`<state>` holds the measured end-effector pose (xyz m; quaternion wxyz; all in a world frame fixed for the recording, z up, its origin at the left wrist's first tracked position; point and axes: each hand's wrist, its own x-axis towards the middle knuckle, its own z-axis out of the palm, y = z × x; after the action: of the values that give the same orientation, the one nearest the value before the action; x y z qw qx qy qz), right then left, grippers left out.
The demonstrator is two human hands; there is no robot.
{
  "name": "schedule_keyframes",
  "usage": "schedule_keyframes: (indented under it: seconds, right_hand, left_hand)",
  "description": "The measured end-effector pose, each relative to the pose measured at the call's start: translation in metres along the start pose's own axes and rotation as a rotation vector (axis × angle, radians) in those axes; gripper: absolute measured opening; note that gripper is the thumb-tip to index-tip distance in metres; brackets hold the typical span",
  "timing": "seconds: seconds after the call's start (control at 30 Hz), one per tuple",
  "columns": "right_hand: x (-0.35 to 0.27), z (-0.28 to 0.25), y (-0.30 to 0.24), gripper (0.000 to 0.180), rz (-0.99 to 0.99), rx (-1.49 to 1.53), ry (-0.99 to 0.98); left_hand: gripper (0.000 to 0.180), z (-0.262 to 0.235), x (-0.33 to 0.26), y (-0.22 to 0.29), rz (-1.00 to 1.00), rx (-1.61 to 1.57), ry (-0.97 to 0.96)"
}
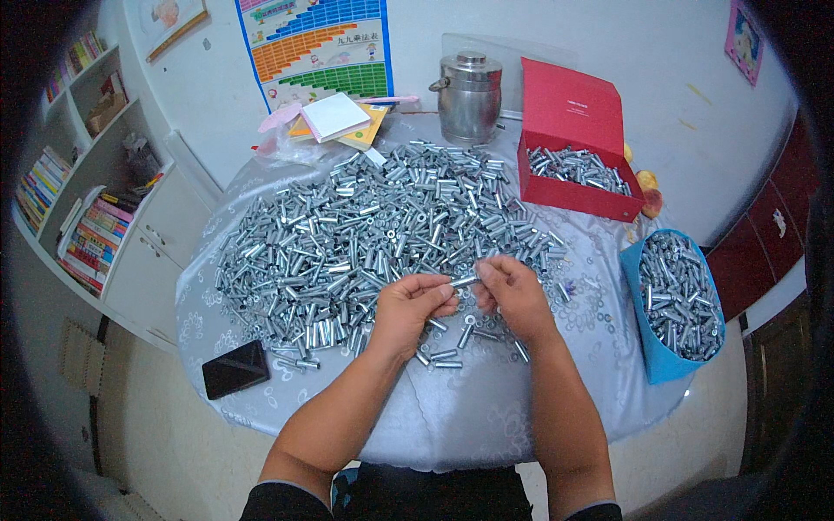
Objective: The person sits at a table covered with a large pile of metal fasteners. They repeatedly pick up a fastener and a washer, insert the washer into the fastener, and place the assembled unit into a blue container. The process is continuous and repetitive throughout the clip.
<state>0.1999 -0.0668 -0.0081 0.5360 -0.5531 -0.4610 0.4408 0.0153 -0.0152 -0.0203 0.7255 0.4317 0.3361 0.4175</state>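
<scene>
- Metal tube (464, 281): one, silvery, short and slim; held level-ish between the two hands, above the near edge of the pile.
- Left hand (415, 304): thumb and forefinger pinching the tube's left end; other fingers curled under.
- Right hand (511, 291): thumb and fingertips closed about the tube's right end; whether a small part is also held there, cannot tell.
- Handling, as judged: stiff, light singly, not fragile; smooth and round, so likely to slip or roll. Best taken near the ends, thumb against forefinger, with the middle of the barrel bare.
- Pile (347, 230): many like tubes, loose and crossed at all angles, spread over the tabletop (473, 425); a few strays lie beneath and near the hands.
- Red box (580, 201): lid raised, tubes inside; beyond the right hand, at the far right.
- Blue bin (639, 334): heaped with tubes; at the right edge. Judged heavy as a whole.
- Black phone (235, 370): flat, left of the pile's near edge.
- Metal canister (470, 100): lidded, upright, behind the pile.
</scene>
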Motion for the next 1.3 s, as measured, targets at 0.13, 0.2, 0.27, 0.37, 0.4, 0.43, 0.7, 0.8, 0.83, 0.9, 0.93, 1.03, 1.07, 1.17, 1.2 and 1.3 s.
schedule_keyframes:
  seconds: [0.13,0.2,0.27,0.37,0.4,0.43,0.7,0.8,0.83,0.9,0.93,1.03,1.07,1.17,1.2,1.3]
  right_hand:
    - [-0.001,-0.001,-0.001,0.023,0.007,0.072,-0.022]
    - [-0.001,-0.002,-0.002,0.024,0.024,0.036,-0.008]
    - [-0.002,0.008,-0.006,0.025,-0.034,0.062,0.065]
    - [0.000,0.002,0.000,0.024,-0.041,0.067,-0.079]
    - [-0.001,0.002,-0.003,0.024,0.024,-0.007,-0.062]
    - [-0.002,0.002,-0.008,0.023,0.090,-0.080,-0.044]
    - [-0.003,-0.005,-0.005,0.023,0.162,-0.016,-0.162]
    - [-0.005,0.001,-0.009,0.023,0.185,0.213,-0.045]
    - [-0.008,0.002,-0.011,0.025,0.126,0.169,-0.049]
    - [-0.015,0.002,-0.015,0.028,0.010,0.078,-0.051]
    - [-0.016,-0.004,-0.011,0.027,0.010,0.071,-0.058]
    - [-0.017,-0.018,0.000,0.022,0.150,0.127,-0.041]
    - [-0.019,-0.016,0.000,0.022,0.110,0.153,0.005]
    - [-0.022,-0.007,-0.003,0.021,-0.012,0.167,0.051]
    - [-0.021,-0.008,0.001,0.021,-0.055,0.128,-0.001]
    - [-0.019,-0.011,0.004,0.020,0.012,0.092,-0.012]
  left_hand:
    - [0.019,0.001,-0.001,0.002,-0.005,0.002,0.004]
    - [0.019,0.003,-0.001,0.002,0.007,-0.006,-0.003]
    - [0.019,0.003,-0.002,0.002,0.010,-0.008,-0.002]
    - [0.019,0.005,-0.002,0.003,0.014,-0.011,-0.004]
    - [0.019,0.005,-0.004,0.003,0.016,-0.009,-0.009]
    - [0.019,0.006,-0.005,0.004,0.019,-0.007,-0.013]
    - [0.019,0.006,-0.005,0.001,0.045,-0.035,-0.003]
    - [0.017,0.006,-0.005,-0.001,0.050,-0.054,-0.016]
    - [0.017,0.005,-0.004,-0.002,0.053,-0.062,-0.021]
    - [0.016,0.006,-0.005,-0.001,0.036,-0.048,-0.014]
    - [0.016,0.008,-0.005,-0.002,0.026,-0.042,-0.012]
    - [0.016,0.012,-0.007,-0.005,0.014,-0.020,-0.052]
    - [0.016,0.014,-0.008,-0.004,0.012,-0.001,-0.061]
    - [0.016,0.016,-0.007,-0.005,0.005,-0.033,-0.039]
    - [0.016,0.015,-0.007,-0.005,0.011,-0.030,-0.038]
    - [0.016,0.014,-0.007,-0.006,0.026,-0.023,-0.034]
